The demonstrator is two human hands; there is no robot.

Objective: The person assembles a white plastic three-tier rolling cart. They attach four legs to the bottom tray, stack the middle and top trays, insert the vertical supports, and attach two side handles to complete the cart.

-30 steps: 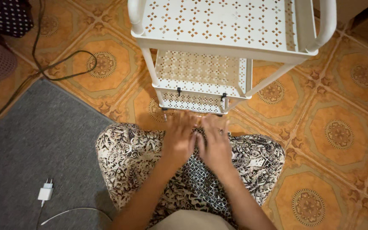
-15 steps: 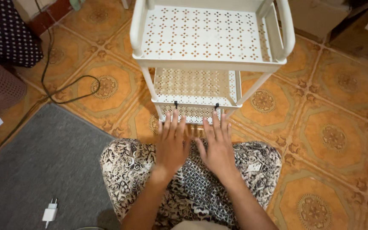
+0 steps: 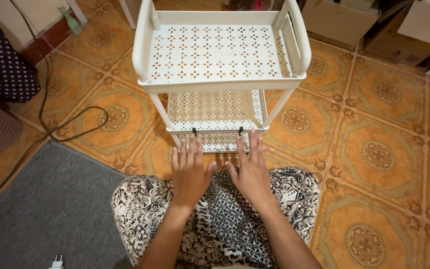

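- While both hands hover flat over the lap, neither grips anything: left hand has fingers spread, palm down, fingertips just short of the lowest shelf of the white cart
- right hand mirrors it, fingers spread and straight, thumb angled in toward the left thumb, holding nothing
- cart is a three-tier perforated rack, standing upright on the orange patterned tile floor, directly in front of the knees; top tray nearest the camera, middle shelf below it, all tiers bare
- two small dark clips or screws sit on the front edge of the middle shelf, just above the fingertips; cannot tell what they fasten
- person sits on the floor, patterned black-and-white cloth over the legs, so hands reach the low tier at lap height
- grey mat at the floor's left side, black cable looping on the tiles beside it, white plug at the mat's bottom edge
- cardboard boxes at the far right corner, well apart from the cart
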